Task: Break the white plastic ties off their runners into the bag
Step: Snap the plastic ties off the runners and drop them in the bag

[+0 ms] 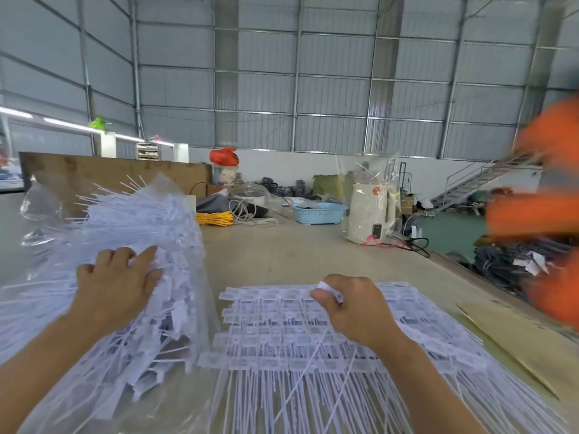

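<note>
**Ties sorted on a warehouse table**

Corrugated metal walls rise behind a long table [282,255]. At its near left corner, the left hand [116,277] rests with fingers spread on loose white ties filling a clear bag [188,277]. Just beside the bag, the right hand [354,308] pinches one tie's head [327,289] above stacked runners [282,349].

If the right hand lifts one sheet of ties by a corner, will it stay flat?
Probably not. The sheet of ties is thin strands joined by small tabs, so it likely sags. It looks light. The long tails may catch on sheets beneath.
</note>
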### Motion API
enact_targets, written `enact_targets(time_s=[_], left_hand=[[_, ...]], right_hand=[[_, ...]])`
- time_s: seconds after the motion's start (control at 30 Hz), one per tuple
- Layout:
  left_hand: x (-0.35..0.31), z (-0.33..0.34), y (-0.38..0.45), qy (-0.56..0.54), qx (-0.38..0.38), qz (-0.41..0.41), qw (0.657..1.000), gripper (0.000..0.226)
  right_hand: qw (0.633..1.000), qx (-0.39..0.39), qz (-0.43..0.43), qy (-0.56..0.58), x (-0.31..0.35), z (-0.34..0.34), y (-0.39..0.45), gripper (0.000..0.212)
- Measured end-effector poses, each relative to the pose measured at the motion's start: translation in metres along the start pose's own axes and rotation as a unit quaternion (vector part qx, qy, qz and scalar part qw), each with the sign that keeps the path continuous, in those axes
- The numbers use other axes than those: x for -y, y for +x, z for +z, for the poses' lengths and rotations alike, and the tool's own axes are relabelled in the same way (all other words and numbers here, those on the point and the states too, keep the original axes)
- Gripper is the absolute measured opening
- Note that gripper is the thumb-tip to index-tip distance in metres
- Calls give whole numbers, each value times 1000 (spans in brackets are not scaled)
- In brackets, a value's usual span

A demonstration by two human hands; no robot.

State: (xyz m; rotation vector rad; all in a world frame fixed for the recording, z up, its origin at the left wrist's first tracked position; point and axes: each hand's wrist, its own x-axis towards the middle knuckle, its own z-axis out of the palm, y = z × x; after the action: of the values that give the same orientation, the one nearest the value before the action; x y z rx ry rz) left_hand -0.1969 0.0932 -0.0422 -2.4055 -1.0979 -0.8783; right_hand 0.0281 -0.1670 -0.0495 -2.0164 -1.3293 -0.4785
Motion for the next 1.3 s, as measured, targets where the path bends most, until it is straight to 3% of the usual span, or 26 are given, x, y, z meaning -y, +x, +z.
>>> enact_targets(time_s=[0.1,0.13,0.2,0.23,0.27,0.3,0.37,0.43,0.47,0.53,0.57,0.6,0.63,0.73,0.83,0.87,0.93,1.0,1.03,1.17,1.3], left_hand=[[-21,-29,1,19,64,-121,990,69],[-31,-43,1,24,37,-117,992,71],[-58,-66,-1,-52,-113,-37,992,58],[-75,-74,-5,-119,-184,20,976,48],[-95,-81,-8,-202,-194,63,958,41],[-117,-87,-11,-304,-140,78,939,38],[-161,-86,-16,-460,68,47,884,40],[-193,-73,-16,-536,254,8,805,44],[-202,-64,-16,-582,310,-18,751,41],[-209,-47,-20,-688,358,-71,627,25],[-210,-39,-23,-727,346,-91,586,15],[-209,-33,-26,-746,320,-106,574,8],[-208,-27,-28,-753,293,-117,577,8],[-205,-15,-27,-730,214,-148,632,16],[-201,-14,-28,-717,186,-133,658,2],[-201,-13,-29,-722,178,-130,656,8],[-204,-10,-31,-753,178,-154,614,12],[-207,-12,-34,-783,196,-172,565,10],[-207,-11,-34,-783,205,-167,563,15],[-209,-15,-37,-762,221,-134,594,27],[-210,-18,-39,-732,211,-93,641,33]], right_hand=[[999,8,3,42,4,-1,1,32],[998,10,0,60,5,-2,1,33],[996,7,-8,91,8,-4,2,27],[995,5,-10,103,9,-4,2,24],[993,3,-7,116,10,-4,2,21],[991,2,1,132,10,-4,2,17],[983,4,26,181,10,-3,2,11],[974,16,44,222,8,-1,1,20],[971,22,53,233,6,-1,0,24],[965,38,70,250,4,-1,0,33],[963,49,76,255,3,0,0,38],[963,64,77,250,4,1,0,44],[968,75,69,230,5,3,0,47],[982,53,51,173,5,7,1,48],[986,48,79,138,-2,2,1,29],[983,74,89,141,-4,0,1,22],[979,112,89,146,-5,1,0,29],[985,105,70,119,-3,2,0,36],[988,97,61,104,-3,2,1,39],[991,96,59,78,-6,5,2,42],[959,183,91,198,-3,-1,-2,41]])
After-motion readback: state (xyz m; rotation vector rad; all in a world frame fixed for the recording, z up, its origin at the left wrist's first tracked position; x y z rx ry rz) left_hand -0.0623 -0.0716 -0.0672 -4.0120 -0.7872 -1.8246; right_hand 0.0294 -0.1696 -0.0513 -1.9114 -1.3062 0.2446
